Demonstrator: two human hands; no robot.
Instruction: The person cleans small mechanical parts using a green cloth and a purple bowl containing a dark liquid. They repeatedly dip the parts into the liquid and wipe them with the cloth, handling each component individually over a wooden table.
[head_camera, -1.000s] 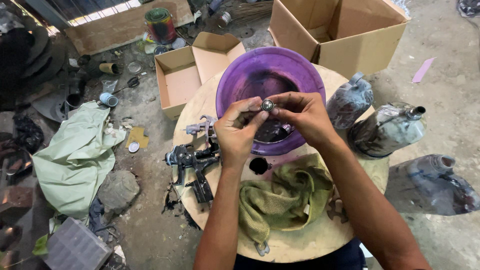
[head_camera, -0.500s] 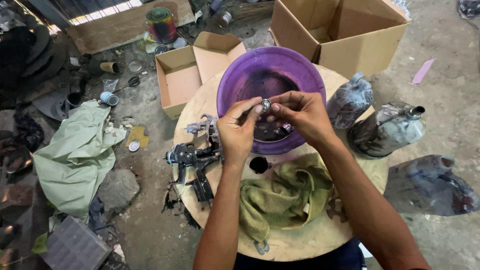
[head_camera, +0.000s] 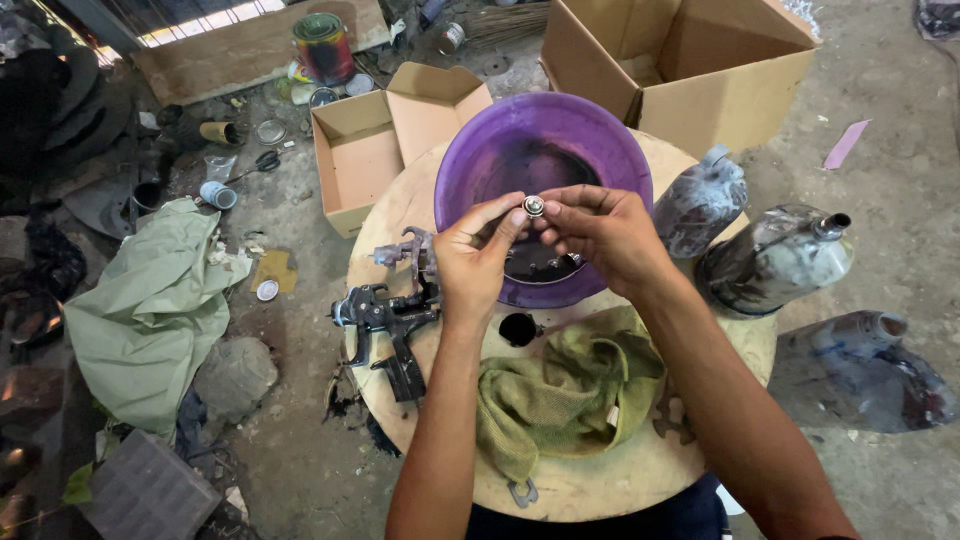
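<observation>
Nearest you on the round worktop (head_camera: 600, 480) lies the green rag (head_camera: 560, 390). Above it your left hand (head_camera: 478, 262) and right hand (head_camera: 600, 235) meet, fingertips of both pinched on a small metal fitting (head_camera: 534, 207), held between them with its round end facing you (equally near to each). Just beyond and beneath sits the purple basin (head_camera: 600, 150).

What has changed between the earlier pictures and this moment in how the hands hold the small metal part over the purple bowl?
Almost nothing visibly changed. The left hand and right hand still pinch the small round silver metal part between their fingertips above the purple plastic bowl; the grip looks the same. The dark spray guns, green cloth and round wooden table stayed in place.
</observation>
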